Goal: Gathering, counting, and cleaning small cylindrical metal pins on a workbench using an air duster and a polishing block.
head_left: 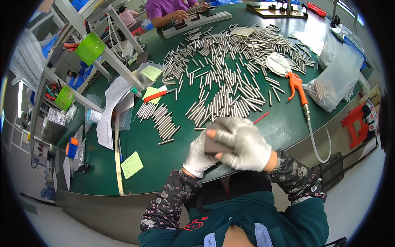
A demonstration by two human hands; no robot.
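My right hand (pixel 249 146), in a white glove with bare fingertips, is closed round a flat dark grey-brown pad (pixel 214 147). It could be an abrasive pad, but its kind is not certain. Close against the pad's left side is my gloved left hand (pixel 198 155); its fingers are hidden behind the pad, along with anything in them. Both hands are over the front edge of the green table. Just beyond them lies a wide spread of short, shiny metal pins (pixel 226 101). A smaller group of pins (pixel 162 123) lies to the left.
An orange air gun (pixel 296 86) with a hose and a clear bag of pins (pixel 329 88) are at right. Left are an orange-handled cutter (pixel 156 96), paper sheets (pixel 109 111) and a yellow-green note (pixel 132 165). Across the table, a person in purple (pixel 168 12) works at a metal rail (pixel 197 24).
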